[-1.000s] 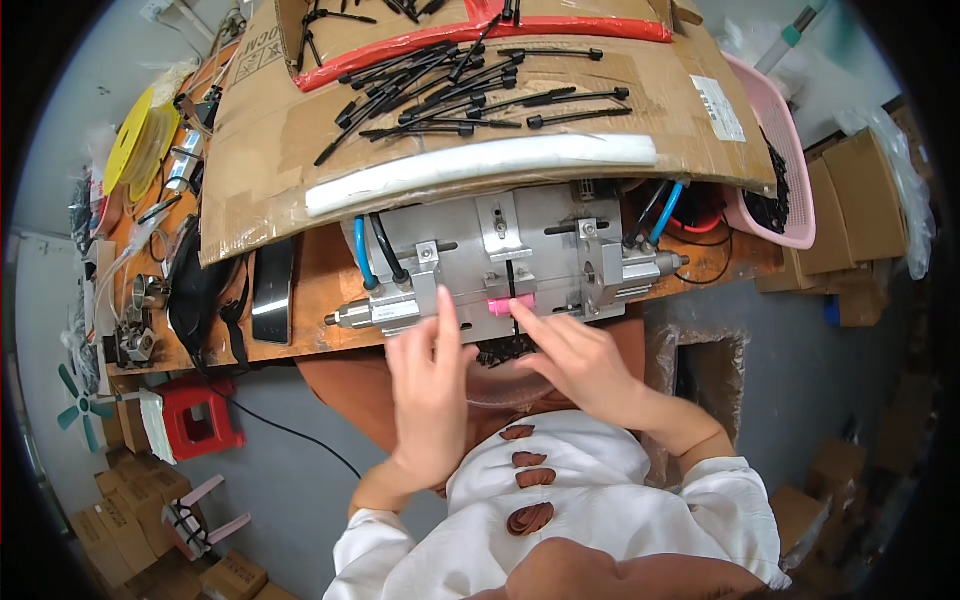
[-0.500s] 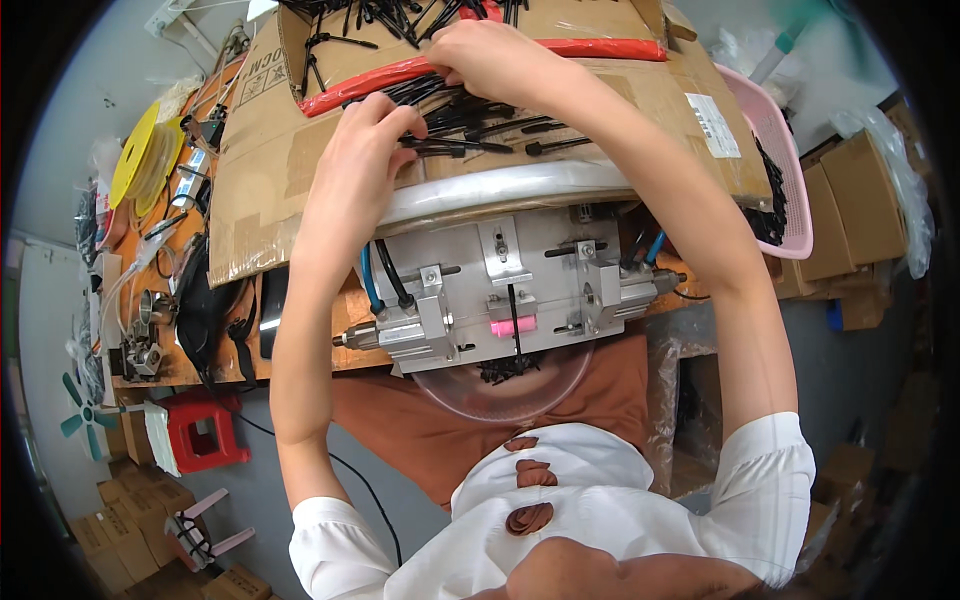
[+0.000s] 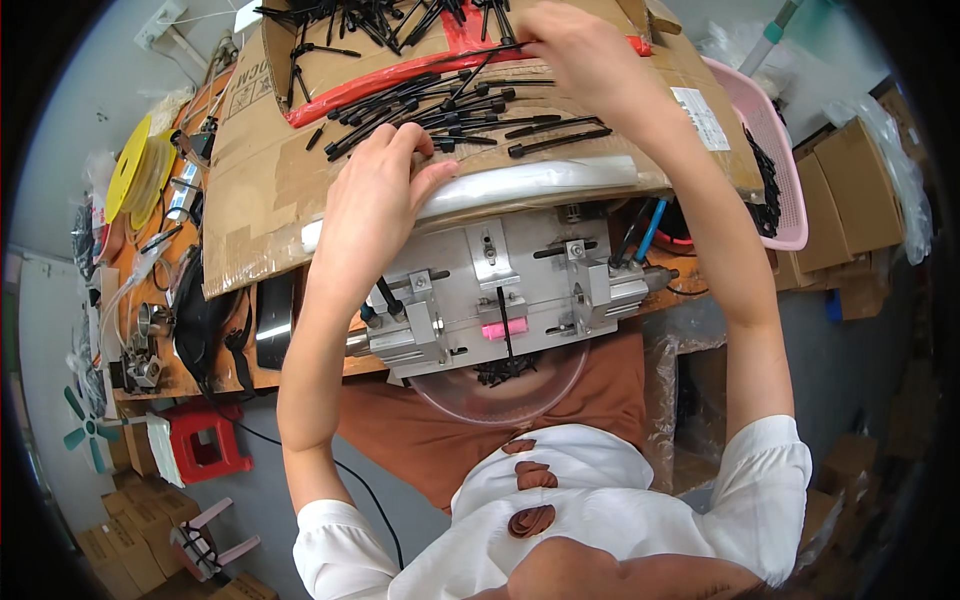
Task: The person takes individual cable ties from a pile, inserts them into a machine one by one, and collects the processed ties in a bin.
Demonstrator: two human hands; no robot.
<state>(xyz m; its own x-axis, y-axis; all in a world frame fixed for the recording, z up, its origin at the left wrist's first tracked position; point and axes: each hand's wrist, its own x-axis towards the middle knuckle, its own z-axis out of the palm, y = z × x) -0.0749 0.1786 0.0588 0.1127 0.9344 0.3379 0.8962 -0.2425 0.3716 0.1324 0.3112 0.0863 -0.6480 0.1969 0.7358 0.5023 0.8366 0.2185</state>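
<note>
My left hand (image 3: 378,195) rests on the front edge of a tilted cardboard sheet (image 3: 270,190), fingertips touching the loose black plastic rods (image 3: 470,105) scattered on it. My right hand (image 3: 572,42) reaches farther up the sheet and pinches among the rods near a red strip (image 3: 385,72); I cannot tell whether it grips one. Below the cardboard sits a grey metal fixture (image 3: 505,290) with a pink block (image 3: 503,328) and one black rod standing in its middle slot. A clear round bowl (image 3: 500,385) with small black pieces lies under the fixture, over my lap.
A pink basket (image 3: 775,165) holding black parts stands at the right of the bench. Yellow spools (image 3: 140,170), tools and cables crowd the left end of the wooden bench (image 3: 175,380). A red stool (image 3: 205,445) and cardboard boxes (image 3: 850,190) stand on the floor.
A second ago both hands were low at the fixture's pink block. They rose to the cardboard sheet, and the left hand has since slid down to its front edge.
</note>
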